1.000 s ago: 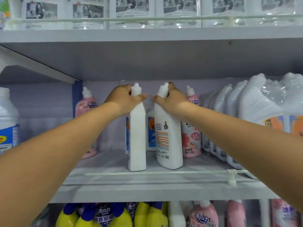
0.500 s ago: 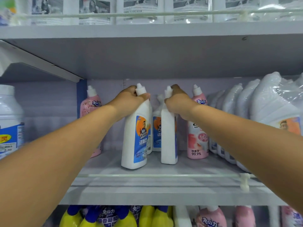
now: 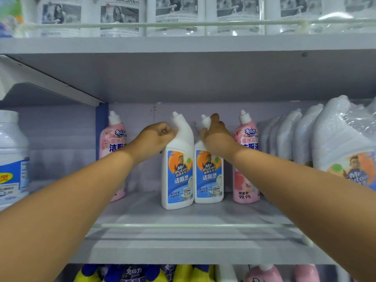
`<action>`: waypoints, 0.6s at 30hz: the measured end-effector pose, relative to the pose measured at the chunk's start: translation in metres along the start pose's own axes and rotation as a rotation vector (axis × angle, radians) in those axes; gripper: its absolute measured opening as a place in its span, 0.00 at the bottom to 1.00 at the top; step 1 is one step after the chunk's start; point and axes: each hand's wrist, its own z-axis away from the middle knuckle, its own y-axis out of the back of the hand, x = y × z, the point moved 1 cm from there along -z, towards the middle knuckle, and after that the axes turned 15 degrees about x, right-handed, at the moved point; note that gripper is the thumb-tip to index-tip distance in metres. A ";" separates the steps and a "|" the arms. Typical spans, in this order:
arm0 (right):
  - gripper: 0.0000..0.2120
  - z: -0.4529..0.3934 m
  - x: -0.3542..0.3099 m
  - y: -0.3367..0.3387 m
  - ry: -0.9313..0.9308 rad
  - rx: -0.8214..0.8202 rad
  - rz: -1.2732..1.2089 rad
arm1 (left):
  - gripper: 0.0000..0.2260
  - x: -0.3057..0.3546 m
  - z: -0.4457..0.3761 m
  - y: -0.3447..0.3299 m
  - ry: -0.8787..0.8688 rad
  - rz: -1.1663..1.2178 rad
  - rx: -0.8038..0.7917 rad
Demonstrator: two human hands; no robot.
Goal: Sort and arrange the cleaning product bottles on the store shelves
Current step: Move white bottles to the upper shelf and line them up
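Note:
Two white bottles with blue and orange labels stand side by side on the grey middle shelf (image 3: pixel 183 218), labels facing me. My left hand (image 3: pixel 156 139) has its fingers curled against the neck of the left white bottle (image 3: pixel 178 171). My right hand (image 3: pixel 215 135) grips the bent neck of the right white bottle (image 3: pixel 208 176). A pink bottle (image 3: pixel 113 143) stands to the left near a blue upright. Another pink bottle (image 3: pixel 247 180) stands just right of the pair, partly hidden by my right arm.
Large white jugs in plastic wrap (image 3: pixel 341 143) fill the right of the shelf. A big white tub (image 3: pixel 12 157) stands at far left. A thin rail (image 3: pixel 193 225) runs along the shelf front. Yellow and pink bottles (image 3: pixel 183 273) sit below, white bottles (image 3: pixel 120 17) above.
Both white bottles have been turned so their blue labels face forward, and they now stand close together a little further back. Both hands stay on the necks.

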 end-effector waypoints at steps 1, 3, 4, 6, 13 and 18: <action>0.23 0.000 0.002 0.001 -0.027 -0.028 -0.019 | 0.20 -0.003 0.003 0.002 0.016 -0.023 -0.026; 0.28 0.000 0.007 0.004 -0.052 -0.124 0.017 | 0.19 -0.010 0.008 0.008 0.029 -0.120 -0.085; 0.31 0.001 0.011 0.006 -0.072 -0.172 0.037 | 0.19 -0.012 0.011 0.010 0.022 -0.170 -0.125; 0.36 0.003 0.017 0.011 -0.160 -0.240 -0.035 | 0.21 -0.015 0.013 0.012 0.030 -0.198 -0.193; 0.30 0.019 0.033 -0.009 -0.407 -0.240 -0.356 | 0.20 -0.026 0.005 0.018 0.107 -0.171 -0.261; 0.28 0.015 0.048 -0.022 -0.438 -0.217 -0.466 | 0.20 -0.039 0.014 0.010 0.138 -0.012 -0.195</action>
